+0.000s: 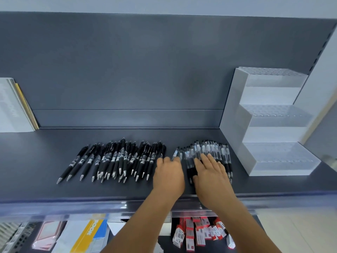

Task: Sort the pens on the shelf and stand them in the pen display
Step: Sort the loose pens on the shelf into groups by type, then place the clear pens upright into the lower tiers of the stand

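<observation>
A stationery shop is indicated. Dark grey retail shelving (127, 187) with a slotted upright and a clear price-strip edge (73, 207) is seen, stocked with loose black pens (116, 159) in bulk beside a tiered acrylic pen display (273, 125). Notebooks (85, 236) and boxed red-and-white packs (198, 232) are stocked on the shelf below.

Dark grey metal shelf (54, 179), matching grey back panel (127, 61) rising behind it. Pale wall (164, 4) above the panel. Slotted upright (326, 42) at the panel's right edge, white post (317, 84) just right of that. Books (16, 106) lean on the panel at the shelf's far left. Clear price rail (54, 207) along the shelf's front edge. Lower shelf (215, 247) below it holds notebooks (91, 234) on the left, red-white packs (198, 232) on the right. Light floor (300, 232) at lower right. Even, soft lighting.
</observation>
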Motion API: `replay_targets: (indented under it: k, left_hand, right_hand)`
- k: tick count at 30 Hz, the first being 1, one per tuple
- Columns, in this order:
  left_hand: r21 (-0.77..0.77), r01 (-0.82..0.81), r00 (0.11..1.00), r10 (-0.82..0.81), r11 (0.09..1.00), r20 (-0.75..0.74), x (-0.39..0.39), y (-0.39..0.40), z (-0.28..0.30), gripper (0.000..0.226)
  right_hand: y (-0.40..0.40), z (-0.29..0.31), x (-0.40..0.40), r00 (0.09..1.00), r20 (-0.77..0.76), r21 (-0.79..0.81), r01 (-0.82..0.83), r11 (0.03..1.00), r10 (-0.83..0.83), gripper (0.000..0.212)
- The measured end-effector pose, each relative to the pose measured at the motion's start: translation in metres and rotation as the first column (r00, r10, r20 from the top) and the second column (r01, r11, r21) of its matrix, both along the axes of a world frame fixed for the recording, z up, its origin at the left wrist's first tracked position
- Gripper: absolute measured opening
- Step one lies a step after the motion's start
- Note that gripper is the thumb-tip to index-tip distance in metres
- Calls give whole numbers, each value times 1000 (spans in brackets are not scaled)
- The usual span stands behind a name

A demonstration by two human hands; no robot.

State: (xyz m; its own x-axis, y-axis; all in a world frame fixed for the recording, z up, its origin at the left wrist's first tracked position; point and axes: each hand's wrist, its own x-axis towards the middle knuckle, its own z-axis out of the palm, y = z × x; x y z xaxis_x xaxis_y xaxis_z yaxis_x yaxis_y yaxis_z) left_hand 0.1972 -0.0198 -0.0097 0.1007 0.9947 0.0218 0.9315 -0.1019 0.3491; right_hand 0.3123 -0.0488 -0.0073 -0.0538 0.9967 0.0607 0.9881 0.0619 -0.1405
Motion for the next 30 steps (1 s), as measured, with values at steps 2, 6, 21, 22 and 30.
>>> replay_targets:
  k: [2,6,21,22,30]
  left_hand:
    - [-10,-9,1000,9,1000,-1,2,4,0,37]
    - [-56,-11,997,15,998,72,3,9,2,41]
    - [-273,-2,772,175,962,611,11,21,12,42]
    - [-287,-9,762,192,958,618,11,24,11,43]
    - [-489,82,584,356,868,730,10,43,16,18]
  right_hand:
    - [-1,0,2,1000,3,-2,0,1000,0,60]
    - [-1,1,6,1000,-8,7,-15,1000,15,59]
    - [15,15,-10,999,9,34,36,999,-36,16]
    - [16,16,-11,999,7,27,41,999,-41,15]
    - [26,17,-13,991,-100,10,93,996,-92,25]
